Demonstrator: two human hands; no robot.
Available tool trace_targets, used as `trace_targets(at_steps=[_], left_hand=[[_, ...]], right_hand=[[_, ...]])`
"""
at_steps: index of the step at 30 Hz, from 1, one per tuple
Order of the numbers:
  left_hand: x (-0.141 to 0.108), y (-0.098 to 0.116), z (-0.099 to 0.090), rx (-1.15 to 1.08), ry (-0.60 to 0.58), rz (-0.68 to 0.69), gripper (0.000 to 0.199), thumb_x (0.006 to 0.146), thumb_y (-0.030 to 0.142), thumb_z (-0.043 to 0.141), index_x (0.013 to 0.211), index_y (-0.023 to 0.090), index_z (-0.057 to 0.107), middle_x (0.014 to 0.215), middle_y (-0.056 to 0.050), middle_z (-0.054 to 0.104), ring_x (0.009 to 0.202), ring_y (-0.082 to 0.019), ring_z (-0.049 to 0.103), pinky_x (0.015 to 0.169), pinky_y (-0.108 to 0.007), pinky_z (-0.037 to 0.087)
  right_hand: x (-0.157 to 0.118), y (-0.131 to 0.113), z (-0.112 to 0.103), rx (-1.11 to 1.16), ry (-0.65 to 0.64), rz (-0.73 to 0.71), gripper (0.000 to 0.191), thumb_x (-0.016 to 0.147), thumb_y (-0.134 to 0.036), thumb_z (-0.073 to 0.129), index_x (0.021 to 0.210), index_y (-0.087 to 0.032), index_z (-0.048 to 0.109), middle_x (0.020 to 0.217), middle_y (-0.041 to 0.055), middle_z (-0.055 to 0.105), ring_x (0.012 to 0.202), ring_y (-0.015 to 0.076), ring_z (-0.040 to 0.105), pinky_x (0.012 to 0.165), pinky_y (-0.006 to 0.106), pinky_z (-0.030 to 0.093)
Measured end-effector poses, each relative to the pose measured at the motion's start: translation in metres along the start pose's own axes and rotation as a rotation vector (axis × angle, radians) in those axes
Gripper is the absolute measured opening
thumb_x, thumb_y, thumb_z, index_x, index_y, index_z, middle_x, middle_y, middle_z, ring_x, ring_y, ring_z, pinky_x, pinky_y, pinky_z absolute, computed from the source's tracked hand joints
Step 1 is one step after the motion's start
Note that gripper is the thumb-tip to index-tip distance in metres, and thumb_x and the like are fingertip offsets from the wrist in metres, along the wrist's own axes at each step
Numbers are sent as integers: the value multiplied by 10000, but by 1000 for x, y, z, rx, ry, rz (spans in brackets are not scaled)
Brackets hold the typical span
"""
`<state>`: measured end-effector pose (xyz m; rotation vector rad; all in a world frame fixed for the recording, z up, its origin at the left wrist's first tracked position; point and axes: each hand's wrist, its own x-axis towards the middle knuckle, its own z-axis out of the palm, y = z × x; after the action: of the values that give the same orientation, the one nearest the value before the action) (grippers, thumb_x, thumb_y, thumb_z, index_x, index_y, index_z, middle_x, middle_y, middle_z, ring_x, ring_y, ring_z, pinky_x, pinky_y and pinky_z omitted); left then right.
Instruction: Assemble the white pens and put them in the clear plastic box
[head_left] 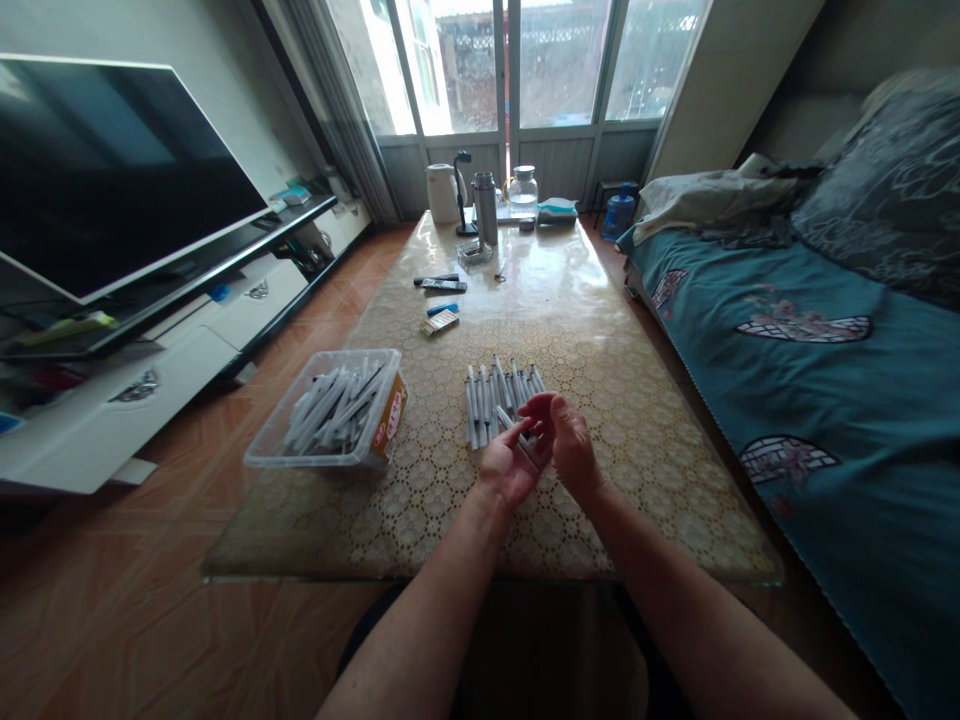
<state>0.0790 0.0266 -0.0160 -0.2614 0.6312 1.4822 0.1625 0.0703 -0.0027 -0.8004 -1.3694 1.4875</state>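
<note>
On the table in front of me, my left hand [511,468] is turned palm up, its fingers curled around a slim white pen [507,418]. The near part of that pen is hidden among the fingers. Close against it, my right hand [576,445] is held on edge, thumb up, with its fingers loosely curved toward the left hand and apart from the thumb. Just beyond both hands lies a row of white pens with dark tips [484,400], side by side. To the left, a clear plastic box [322,463] with an orange label holds a heap of similar pens.
A patterned cover lies over the table [630,500]. Farther back are a small carton [441,322], a remote control [444,286], a glass ashtray [474,255], a steel flask [486,210], a white kettle [442,195] and a glass jug [523,190]. A bed [750,340] stands at right.
</note>
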Motion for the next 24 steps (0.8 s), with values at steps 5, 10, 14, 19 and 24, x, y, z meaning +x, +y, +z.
trace_targets(at_steps=[5,10,14,19,24], left_hand=[[-6,4,1,105,135,43,144,885,159,424,759,150,494,670,-39,586,526,-94,558,457,-175,410],[-20,6,-1,342,119,121,76,861,170,469,792,155,497,638,7,521,440,-53,458,388,-144,284],[-38,14,-2,558,143,205,44,819,176,541,859,165,526,671,5,543,486,-71,503,416,-159,335],[-69,48,9,620,144,324,103,787,174,567,887,166,544,707,-13,570,550,-91,545,452,-176,379],[-103,109,16,855,234,529,181,728,184,604,898,171,544,696,3,561,558,-89,530,463,-172,372]], right_hand=[[30,5,-38,-468,124,6,206,860,-314,450,857,-171,598,791,54,638,750,176,592,714,297,449],[40,20,-56,-1026,-130,44,246,789,-120,465,911,-148,677,918,101,634,870,195,580,814,287,415],[36,30,-50,-1207,-255,33,417,789,-84,464,1146,-181,657,1070,114,609,1016,218,546,890,268,376],[36,29,-48,-1356,-318,116,431,803,-89,453,1175,-191,644,1088,121,606,1045,236,521,893,279,355],[35,21,-52,-1430,-293,169,269,836,-145,447,976,-160,676,1019,141,613,977,228,543,849,288,366]])
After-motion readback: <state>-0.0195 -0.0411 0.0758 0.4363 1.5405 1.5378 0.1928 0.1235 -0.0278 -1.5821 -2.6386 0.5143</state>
